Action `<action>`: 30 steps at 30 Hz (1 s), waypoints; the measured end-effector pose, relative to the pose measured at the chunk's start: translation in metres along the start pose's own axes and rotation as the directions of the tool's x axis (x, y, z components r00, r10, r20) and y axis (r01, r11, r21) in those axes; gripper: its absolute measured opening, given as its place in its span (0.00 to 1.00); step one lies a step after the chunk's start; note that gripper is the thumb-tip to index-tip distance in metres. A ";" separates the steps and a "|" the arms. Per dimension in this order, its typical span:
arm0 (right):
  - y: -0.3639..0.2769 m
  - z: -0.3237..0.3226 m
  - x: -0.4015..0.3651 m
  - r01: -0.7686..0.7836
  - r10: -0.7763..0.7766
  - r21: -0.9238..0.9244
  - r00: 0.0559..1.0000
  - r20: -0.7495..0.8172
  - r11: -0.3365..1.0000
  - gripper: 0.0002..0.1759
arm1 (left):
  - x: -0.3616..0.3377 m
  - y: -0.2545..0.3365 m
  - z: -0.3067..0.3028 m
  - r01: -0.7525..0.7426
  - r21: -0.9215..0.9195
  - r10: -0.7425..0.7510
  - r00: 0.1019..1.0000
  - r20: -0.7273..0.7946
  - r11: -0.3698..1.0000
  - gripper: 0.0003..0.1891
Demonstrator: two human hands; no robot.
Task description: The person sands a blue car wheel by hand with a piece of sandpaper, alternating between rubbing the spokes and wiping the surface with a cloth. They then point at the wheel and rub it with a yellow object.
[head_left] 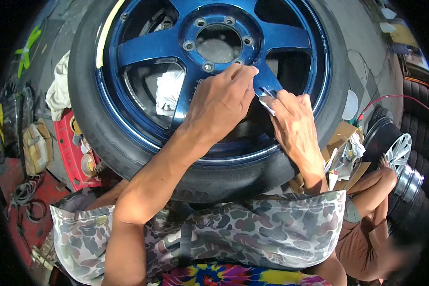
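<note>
A blue spoked wheel (150,46) with a black tyre (100,121) lies in front of me, its round hub hole (219,43) ringed by several bolt holes. My left hand (226,97) rests over a lower spoke just below the hub. Its fingers are closed in a pinch, and what they hold is hidden under them. Against the spoke to the right, my right hand (293,112) grips a thin white strip (268,107) that pokes out past the bent fingers. Yellow tape (106,35) runs along the rim's upper left edge. White cloth or paper (169,90) shows through a wheel opening.
At left, a red tray (66,143) holds tape rolls, beside a white cloth (60,86). An open cardboard box (341,136) stands at right. Another person (367,229) sits there near a silver wheel (399,152) and stacked tyres (419,124). A red hose (391,97) crosses behind.
</note>
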State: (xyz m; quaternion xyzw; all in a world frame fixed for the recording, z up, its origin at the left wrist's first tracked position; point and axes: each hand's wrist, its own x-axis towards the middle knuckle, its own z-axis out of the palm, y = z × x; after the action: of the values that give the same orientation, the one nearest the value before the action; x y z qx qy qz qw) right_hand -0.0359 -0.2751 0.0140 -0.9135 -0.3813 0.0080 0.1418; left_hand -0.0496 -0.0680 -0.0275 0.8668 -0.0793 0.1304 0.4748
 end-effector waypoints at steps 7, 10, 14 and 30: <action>0.001 0.002 0.000 -0.006 0.006 0.004 1.000 -0.018 1.000 0.21 | 0.000 -0.003 0.001 -0.083 0.039 0.083 0.997 -0.006 0.996 0.13; -0.001 -0.001 -0.004 -0.018 0.018 -0.009 1.000 -0.006 1.000 0.22 | 0.000 -0.001 -0.001 -0.011 0.019 0.011 1.000 -0.003 1.000 0.11; 0.000 0.000 -0.001 -0.015 0.015 -0.020 1.000 0.005 1.000 0.23 | 0.001 -0.001 -0.003 -0.017 0.014 0.017 1.000 0.000 1.000 0.11; -0.004 -0.008 -0.011 -0.035 0.036 -0.010 0.997 0.062 0.999 0.25 | 0.000 -0.001 -0.001 -0.021 0.008 0.021 1.000 -0.001 1.000 0.11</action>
State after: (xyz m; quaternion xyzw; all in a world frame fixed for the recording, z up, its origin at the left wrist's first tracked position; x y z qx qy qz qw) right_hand -0.0458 -0.2820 0.0219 -0.9200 -0.3694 0.0374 0.1256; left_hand -0.0498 -0.0664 -0.0279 0.8677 -0.0879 0.1361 0.4700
